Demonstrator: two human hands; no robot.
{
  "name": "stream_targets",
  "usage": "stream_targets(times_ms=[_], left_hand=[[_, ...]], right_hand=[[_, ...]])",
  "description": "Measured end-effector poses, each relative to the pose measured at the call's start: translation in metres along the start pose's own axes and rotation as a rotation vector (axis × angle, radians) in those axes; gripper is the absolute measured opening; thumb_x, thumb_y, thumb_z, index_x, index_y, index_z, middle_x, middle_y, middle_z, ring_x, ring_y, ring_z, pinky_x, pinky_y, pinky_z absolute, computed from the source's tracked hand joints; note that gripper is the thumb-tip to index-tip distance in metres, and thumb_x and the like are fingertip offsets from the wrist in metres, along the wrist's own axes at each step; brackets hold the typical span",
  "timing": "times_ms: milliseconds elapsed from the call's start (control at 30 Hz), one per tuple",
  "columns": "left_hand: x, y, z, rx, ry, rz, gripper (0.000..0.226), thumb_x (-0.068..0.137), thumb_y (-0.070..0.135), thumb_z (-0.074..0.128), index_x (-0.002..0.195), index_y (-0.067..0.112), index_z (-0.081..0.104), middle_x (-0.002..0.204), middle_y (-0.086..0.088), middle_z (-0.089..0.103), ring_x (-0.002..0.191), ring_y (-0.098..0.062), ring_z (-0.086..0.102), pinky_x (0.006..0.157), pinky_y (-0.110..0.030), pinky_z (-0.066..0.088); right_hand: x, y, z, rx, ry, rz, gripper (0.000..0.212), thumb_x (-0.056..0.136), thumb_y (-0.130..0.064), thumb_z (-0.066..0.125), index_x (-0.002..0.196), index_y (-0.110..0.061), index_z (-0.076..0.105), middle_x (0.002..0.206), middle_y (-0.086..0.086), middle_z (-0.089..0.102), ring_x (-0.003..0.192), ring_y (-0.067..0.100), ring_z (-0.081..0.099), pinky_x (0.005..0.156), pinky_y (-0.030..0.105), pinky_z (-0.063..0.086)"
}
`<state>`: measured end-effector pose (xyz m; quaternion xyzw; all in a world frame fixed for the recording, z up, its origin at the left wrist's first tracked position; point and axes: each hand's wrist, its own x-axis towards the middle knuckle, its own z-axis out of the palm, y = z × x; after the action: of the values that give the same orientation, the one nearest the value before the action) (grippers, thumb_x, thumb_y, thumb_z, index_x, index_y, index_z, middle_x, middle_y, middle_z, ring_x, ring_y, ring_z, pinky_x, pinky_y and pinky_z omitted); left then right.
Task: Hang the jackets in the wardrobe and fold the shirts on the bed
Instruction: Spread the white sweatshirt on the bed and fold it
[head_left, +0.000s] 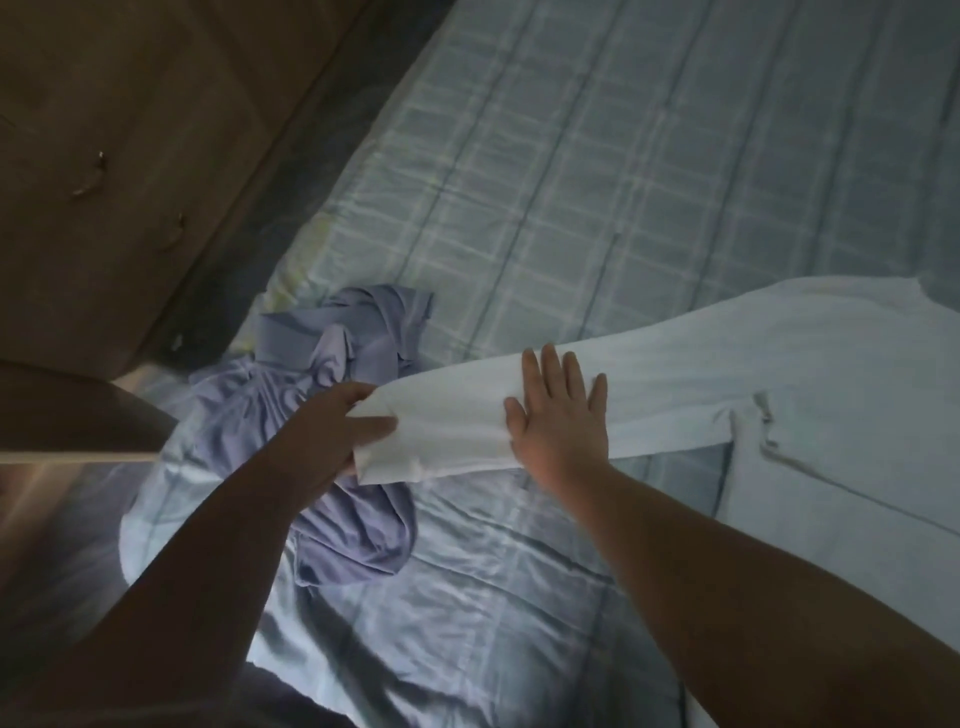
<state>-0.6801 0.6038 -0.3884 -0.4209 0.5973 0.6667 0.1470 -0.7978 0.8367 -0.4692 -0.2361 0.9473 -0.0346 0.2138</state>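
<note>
Bed (571, 156): checked blue cover, spread from 12 to 6 o'clock and used as the folding surface.
Wardrobe (104, 130): brown doors with metal handles, seen at 10 o'clock.
White shirt (727, 364): laid flat at 3 o'clock, one long sleeve drawn toward 9 o'clock, judged to be smoothed before folding.
Lilac garment (343, 353): left crumpled at 8 o'clock, not yet folded.
Right hand (561, 415): fingers straight, pressed flat on the sleeve to pin it.
Left hand (332, 431): the cuff is pinched, apparently to keep the sleeve taut.

White shirt (753, 374) flat on bed (571, 182)
</note>
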Motion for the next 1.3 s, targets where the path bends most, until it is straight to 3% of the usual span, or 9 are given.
stream_targets(times_ms=[200,367,467,600,767,900,1000,1067,1300], left_hand=[[0.024,-0.031,0.003,0.426,0.303,0.021,0.021,0.08,0.004,0.074,0.099,0.012,0.067,0.077,-0.002,0.063,0.068,-0.018,0.062,0.062,-0.032,0.053],[0.019,-0.034,0.009,0.189,0.338,0.005,0.016,0.085,0.005,0.07,0.099,0.01,0.065,0.072,-0.005,0.059,0.063,-0.022,0.056,0.057,-0.032,0.048],[0.005,-0.022,0.027,-0.157,0.295,-0.002,0.011,0.09,0.003,0.063,0.1,0.008,0.065,0.078,-0.012,0.059,0.063,-0.02,0.052,0.057,-0.029,0.044],[-0.017,-0.012,0.075,-0.509,0.05,0.016,0.026,0.097,0.023,0.054,0.112,0.005,0.066,0.099,-0.016,0.07,0.086,-0.03,0.062,0.077,-0.041,0.051],[-0.029,0.001,0.136,-0.688,-0.156,-0.063,0.047,0.097,0.04,0.043,0.124,0.007,0.062,0.12,-0.017,0.07,0.102,-0.029,0.067,0.086,-0.038,0.051],[-0.028,0.007,0.182,-0.19,0.131,0.261,0.024,0.088,0.008,0.054,0.097,0.025,0.068,0.094,0.0,0.077,0.083,-0.019,0.071,0.068,-0.033,0.052],[-0.024,0.009,0.218,0.346,0.344,0.682,0.033,0.085,0.019,0.045,0.105,0.035,0.067,0.113,0.018,0.069,0.102,-0.009,0.063,0.093,-0.023,0.046],[-0.016,0.002,0.252,0.616,0.286,0.87,0.043,0.092,0.024,0.042,0.129,0.019,0.062,0.137,0.001,0.059,0.128,-0.019,0.051,0.113,-0.023,0.029],[-0.01,-0.012,0.401,1.084,0.089,0.814,0.061,0.1,0.046,0.019,0.157,0.026,0.019,0.165,-0.012,0.014,0.152,-0.032,0.008,0.12,-0.053,0.013]], right_hand=[[0.01,-0.005,0.034,-0.144,0.038,0.036,0.072,0.095,-0.054,0.016,0.158,-0.02,0.006,0.166,0.006,-0.003,0.151,0.034,-0.008,0.114,0.067,-0.001],[0.012,-0.019,0.013,-0.132,-0.042,0.043,0.074,0.094,-0.046,0.028,0.157,-0.017,0.003,0.165,0.01,-0.006,0.15,0.039,-0.007,0.115,0.067,0.002],[-0.007,-0.034,-0.024,0.404,0.051,-0.068,0.052,0.092,-0.021,0.052,0.143,-0.014,0.044,0.149,0.01,0.042,0.139,0.032,0.037,0.116,0.042,0.026],[-0.053,-0.052,-0.069,1.414,-0.16,0.216,0.015,0.101,-0.022,0.053,0.106,-0.016,0.065,0.092,-0.003,0.072,0.085,0.018,0.069,0.073,0.028,0.056],[-0.064,-0.003,-0.088,1.569,-0.172,0.379,0.031,0.093,-0.033,0.063,0.118,-0.015,0.063,0.109,0.01,0.072,0.104,0.029,0.068,0.092,0.05,0.055],[-0.055,0.053,-0.096,1.366,-0.008,0.473,0.018,0.094,-0.017,0.058,0.106,-0.012,0.07,0.1,0.012,0.073,0.1,0.036,0.068,0.09,0.058,0.054],[-0.055,0.1,-0.111,1.342,0.097,0.511,0.014,0.093,-0.018,0.059,0.1,-0.017,0.071,0.099,0.004,0.074,0.097,0.027,0.069,0.093,0.054,0.054],[-0.063,0.135,-0.12,1.379,0.134,0.518,0.014,0.093,-0.016,0.06,0.101,-0.018,0.071,0.101,0.005,0.074,0.098,0.028,0.069,0.092,0.055,0.054],[-0.121,0.284,-0.139,1.211,0.282,0.564,0.014,0.092,-0.023,0.06,0.101,-0.018,0.069,0.094,0.001,0.073,0.087,0.023,0.069,0.081,0.049,0.059]])
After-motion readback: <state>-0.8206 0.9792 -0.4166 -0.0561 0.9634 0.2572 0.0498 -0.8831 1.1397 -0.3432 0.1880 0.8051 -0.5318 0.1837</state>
